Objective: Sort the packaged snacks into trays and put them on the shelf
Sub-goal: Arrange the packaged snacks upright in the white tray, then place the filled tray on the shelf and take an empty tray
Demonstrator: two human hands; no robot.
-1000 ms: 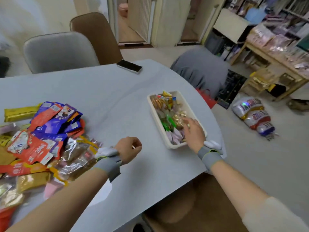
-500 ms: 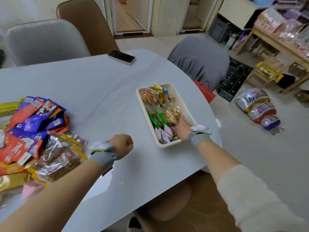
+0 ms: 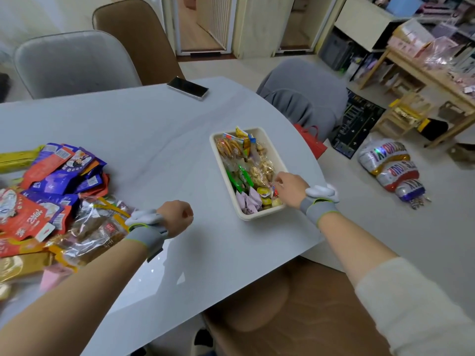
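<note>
So the cream tray (image 3: 266,215) sits on the right part of the grey table (image 3: 144,129), close to the curved right edge, with its long side running away from the camera. It's packed with small wrapped snacks (image 3: 246,168): cracker packs at the far end, green wrappers in the middle, lilac and yellow pieces at the near end. The right hand (image 3: 291,189) is over the tray's near right corner, fingers curled down among the sweets there; fingertips are hidden in the wrappers, so I can't tell if it's actually pinching one or just touching them. The left hand (image 3: 176,217) hangs over bare tabletop to the left of the tray, well apart from it, clenched into a fist with nothing visible in it.

The snack pile (image 3: 51,196) of bigger purple, red, yellow and clear bags covers the left side of the table, just beside the left wrist. Between pile and tray there's a wide strip of bare table. A phone (image 3: 187,87) lies near the far edge. There's very little table to the right of the tray before the edge drops off. A grey chair (image 3: 305,98) stands right past that edge, and further right a wooden shelf (image 3: 421,73) loaded with packages, with foil balloons (image 3: 390,170) on the floor in between
</note>
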